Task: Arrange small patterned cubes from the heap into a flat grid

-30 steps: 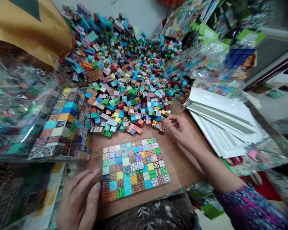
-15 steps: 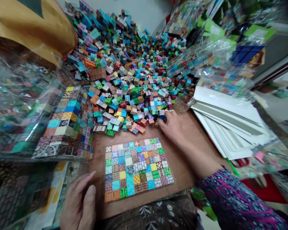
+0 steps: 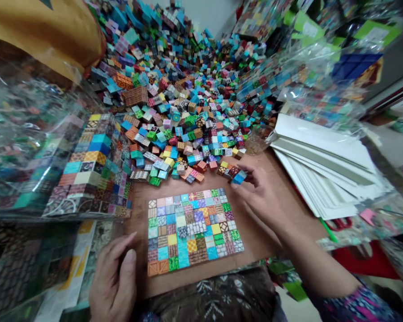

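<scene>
Beside the near-left corner of a flat sheet of square printed tiles (image 3: 195, 228), my left hand (image 3: 114, 273) rests with fingers loosely stretched and the thumb apart, holding nothing. My right hand (image 3: 258, 190) is above the board, just off the near right edge of a large heap of small printed cube blocks (image 3: 174, 129). Between its thumb and fingers sits a blue-and-brown block (image 3: 237, 175). The fingers partly cover it, and whether it is one block or a few together is unclear. The tile sheet lies flat on the brown board (image 3: 255, 241).
At right lies a fanned stack of white card (image 3: 319, 174), with red scissor handles (image 3: 337, 223) near its lower edge. Clear plastic bags of blocks (image 3: 87, 174) stand at left; more bags (image 3: 315, 89) are piled at back right. An orange-yellow bag (image 3: 53, 31) fills the upper left.
My right hand has drawn back from the heap's edge toward me and to the right, now with a blue-and-brown block in its fingers. The left hand has barely moved. The camera view has shifted slightly.
</scene>
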Available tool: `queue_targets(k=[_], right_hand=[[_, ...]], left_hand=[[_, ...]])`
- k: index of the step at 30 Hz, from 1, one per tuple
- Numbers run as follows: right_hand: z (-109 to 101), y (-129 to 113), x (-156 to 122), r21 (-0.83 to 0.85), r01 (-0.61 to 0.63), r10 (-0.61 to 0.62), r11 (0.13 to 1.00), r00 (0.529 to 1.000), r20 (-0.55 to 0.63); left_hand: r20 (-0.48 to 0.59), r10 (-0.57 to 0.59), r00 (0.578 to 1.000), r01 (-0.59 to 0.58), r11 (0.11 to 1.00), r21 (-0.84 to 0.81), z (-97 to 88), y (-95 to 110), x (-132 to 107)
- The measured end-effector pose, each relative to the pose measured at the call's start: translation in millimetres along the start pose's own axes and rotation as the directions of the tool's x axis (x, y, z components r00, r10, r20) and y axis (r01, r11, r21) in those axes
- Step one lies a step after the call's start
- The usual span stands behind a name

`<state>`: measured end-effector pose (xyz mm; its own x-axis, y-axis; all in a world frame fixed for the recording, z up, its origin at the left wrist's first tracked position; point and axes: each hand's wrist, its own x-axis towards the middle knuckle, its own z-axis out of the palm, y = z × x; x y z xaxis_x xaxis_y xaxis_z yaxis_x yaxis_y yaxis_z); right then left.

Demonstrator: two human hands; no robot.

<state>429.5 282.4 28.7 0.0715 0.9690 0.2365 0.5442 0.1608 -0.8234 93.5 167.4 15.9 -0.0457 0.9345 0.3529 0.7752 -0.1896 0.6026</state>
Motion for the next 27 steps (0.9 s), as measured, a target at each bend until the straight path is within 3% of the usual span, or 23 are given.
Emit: queue_targets(k=[5,13,19,27], right_hand=[[0.3,-14.4,-19.6,0.022,0.056,-0.058,0.998,0.986,0.154],[-5.1,3.2,-25.6,-0.186,0.128,-0.124,0.974,0.992,0.036],[-12.2,17.1,-32.8,-0.277,0.128,-0.108,0.952,0.990,0.087],[-14.9,23.2,-32.0,-0.342,0.078,-0.057,0.936,0.996,0.072]], left_hand=[[0.005,0.009,1.000,-0.009,1.000,0.017,0.4,0.5,2.6],[0.005,0.011,1.000,-0.011,1.000,0.024,0.2,2.6,4.0],[0.020,-0.007,1.000,0.007,1.000,0.010,0.3,-1.1,2.2],[0.011,0.016,1.000,-0.016,1.000,0.005,1.8,0.8,2.3]])
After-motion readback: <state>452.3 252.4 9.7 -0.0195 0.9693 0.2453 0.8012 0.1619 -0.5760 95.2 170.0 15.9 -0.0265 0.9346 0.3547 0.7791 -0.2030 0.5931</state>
